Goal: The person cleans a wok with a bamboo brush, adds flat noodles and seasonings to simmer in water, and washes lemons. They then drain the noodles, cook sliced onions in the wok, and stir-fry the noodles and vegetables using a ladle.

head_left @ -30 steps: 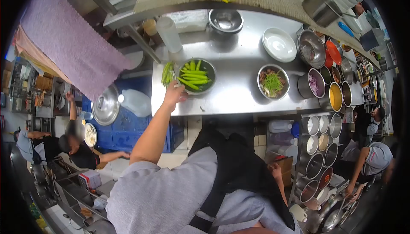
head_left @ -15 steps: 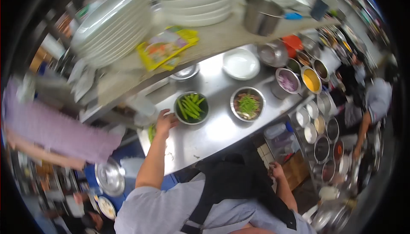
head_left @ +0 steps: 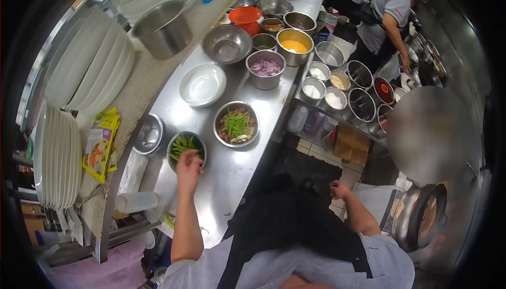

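Note:
My left hand (head_left: 189,167) is over the near edge of a metal bowl of green chili peppers (head_left: 182,145) on the steel counter. Its fingers are bent and part of them overlaps the peppers; whether they pinch anything is unclear. My right hand (head_left: 339,189) hangs at my right side above the floor, fingers curled, with nothing visible in it. Beside the pepper bowl sits a metal bowl of chopped green stalks over brownish pieces (head_left: 236,124). Farther up lies a white plate (head_left: 203,85).
Stacked white plates (head_left: 59,154), a steel pot (head_left: 163,30) and a yellow packet (head_left: 100,144) stand on the left shelf. Pots of chopped onion (head_left: 265,67) and yellow liquid (head_left: 294,45) are farther up. A co-worker (head_left: 391,12) bends at the upper right.
The view has swung to the right. My left hand has moved from the loose peppers at the counter's end to the pepper bowl. My right hand remains low at my side.

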A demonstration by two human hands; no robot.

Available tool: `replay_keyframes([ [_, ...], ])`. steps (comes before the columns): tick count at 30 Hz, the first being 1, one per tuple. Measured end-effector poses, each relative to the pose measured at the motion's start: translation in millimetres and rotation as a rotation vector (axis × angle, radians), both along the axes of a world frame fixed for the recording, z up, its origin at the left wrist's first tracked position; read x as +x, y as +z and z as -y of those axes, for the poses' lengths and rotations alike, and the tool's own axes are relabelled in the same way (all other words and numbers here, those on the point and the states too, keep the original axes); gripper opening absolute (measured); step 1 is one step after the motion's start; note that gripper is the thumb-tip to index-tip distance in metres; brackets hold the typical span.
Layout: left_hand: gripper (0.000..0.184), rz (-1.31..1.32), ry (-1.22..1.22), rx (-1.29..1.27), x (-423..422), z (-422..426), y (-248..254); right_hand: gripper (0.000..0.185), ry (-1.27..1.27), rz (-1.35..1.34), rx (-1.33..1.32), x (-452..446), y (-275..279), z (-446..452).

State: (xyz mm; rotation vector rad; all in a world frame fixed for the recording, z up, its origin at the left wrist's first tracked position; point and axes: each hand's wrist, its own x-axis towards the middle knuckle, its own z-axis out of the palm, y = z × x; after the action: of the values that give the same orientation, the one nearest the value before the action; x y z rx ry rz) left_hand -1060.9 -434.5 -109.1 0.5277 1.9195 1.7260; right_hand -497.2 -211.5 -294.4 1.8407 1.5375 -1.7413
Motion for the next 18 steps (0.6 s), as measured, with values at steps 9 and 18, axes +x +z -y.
replay_keyframes([
  [9,0.035,-0.199,-0.955,-0.601,116,-85,7,0.026,-0.056,-0.033,0.002,60,-8,11],
  [18,0.037,-0.24,-1.135,-0.737,206,-157,33,0.019,-0.36,-0.111,-0.04,158,-50,12],
])
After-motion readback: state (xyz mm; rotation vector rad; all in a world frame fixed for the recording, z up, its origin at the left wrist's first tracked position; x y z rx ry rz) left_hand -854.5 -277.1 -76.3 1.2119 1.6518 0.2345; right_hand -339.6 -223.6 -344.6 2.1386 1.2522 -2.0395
